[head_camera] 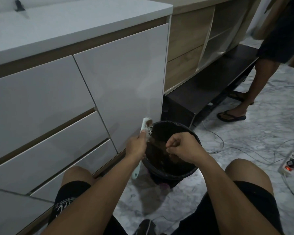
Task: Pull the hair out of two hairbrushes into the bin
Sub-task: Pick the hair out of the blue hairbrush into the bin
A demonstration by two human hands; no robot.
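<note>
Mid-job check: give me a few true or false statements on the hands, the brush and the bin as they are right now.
1. The left hand holds the white plastic hairbrush beside the round bin lined with a black bag. True.
2. The brush is free of hair. False: a brown clump sits near its tip.
3. The right hand is over the bin, fingers pinched together. True.
4. The bin stands on the white countertop. False: it stands on the marbled floor.
</note>
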